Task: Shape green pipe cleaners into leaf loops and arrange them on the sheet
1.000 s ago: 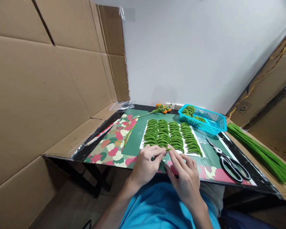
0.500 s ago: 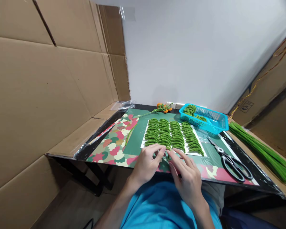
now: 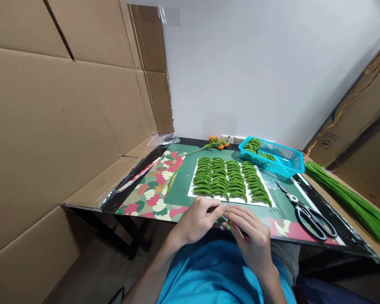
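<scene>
At the table's front edge, my left hand [image 3: 200, 220] and my right hand [image 3: 251, 228] meet fingertip to fingertip. Between them shows a short bit of green pipe cleaner [image 3: 228, 224], pinched by both hands and mostly hidden by the fingers. Just beyond my fingers lies a white sheet [image 3: 192, 195] with curved green pipe-cleaner pieces [image 3: 219, 180] laid on it in several columns. A single loose green pipe cleaner [image 3: 174, 178] rests on the mat left of the sheet.
Black-handled scissors [image 3: 304, 211] lie open at the right. A blue plastic basket [image 3: 285, 169] at the back right holds more green pieces. A bundle of long green pipe cleaners [image 3: 348, 200] lies far right. Orange flowers on a stem [image 3: 220, 144] lie at the back. Cardboard [image 3: 66, 118] walls the left.
Both hands have drawn slightly back from the sheet towards my body. My right fingers have come closer together, and the green piece now shows below the fingertips.
</scene>
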`<state>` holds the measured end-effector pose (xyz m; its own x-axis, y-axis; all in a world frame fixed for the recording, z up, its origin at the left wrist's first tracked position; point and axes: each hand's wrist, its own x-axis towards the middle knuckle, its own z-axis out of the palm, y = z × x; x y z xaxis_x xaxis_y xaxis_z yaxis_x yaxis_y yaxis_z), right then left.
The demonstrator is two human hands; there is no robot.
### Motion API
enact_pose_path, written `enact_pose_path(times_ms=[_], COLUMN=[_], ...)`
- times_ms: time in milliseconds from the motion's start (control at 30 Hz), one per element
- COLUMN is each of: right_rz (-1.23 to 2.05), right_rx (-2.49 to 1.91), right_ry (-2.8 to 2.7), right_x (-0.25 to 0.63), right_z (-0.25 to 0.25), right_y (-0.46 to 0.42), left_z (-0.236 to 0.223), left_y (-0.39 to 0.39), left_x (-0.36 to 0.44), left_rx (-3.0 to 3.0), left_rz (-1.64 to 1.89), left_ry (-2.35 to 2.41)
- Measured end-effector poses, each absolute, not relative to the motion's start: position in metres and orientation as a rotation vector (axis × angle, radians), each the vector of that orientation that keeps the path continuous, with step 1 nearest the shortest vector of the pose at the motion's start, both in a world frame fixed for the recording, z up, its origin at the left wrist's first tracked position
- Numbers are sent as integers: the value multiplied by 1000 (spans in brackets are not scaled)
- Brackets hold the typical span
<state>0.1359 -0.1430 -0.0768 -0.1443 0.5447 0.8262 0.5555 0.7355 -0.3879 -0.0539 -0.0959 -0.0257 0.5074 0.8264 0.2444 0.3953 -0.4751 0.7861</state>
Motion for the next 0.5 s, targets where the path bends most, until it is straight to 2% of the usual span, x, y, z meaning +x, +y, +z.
enact_pose_path(times_ms=[500], right_rz=[77], right_rx=[-818], right_ry=[-1793], right_x=[131], right_z=[-73], right_y=[-149], left_z=[-20], left_y=[-97], left_x=[-54], left_rx=[1924], left_rz=[827], left_ry=[939])
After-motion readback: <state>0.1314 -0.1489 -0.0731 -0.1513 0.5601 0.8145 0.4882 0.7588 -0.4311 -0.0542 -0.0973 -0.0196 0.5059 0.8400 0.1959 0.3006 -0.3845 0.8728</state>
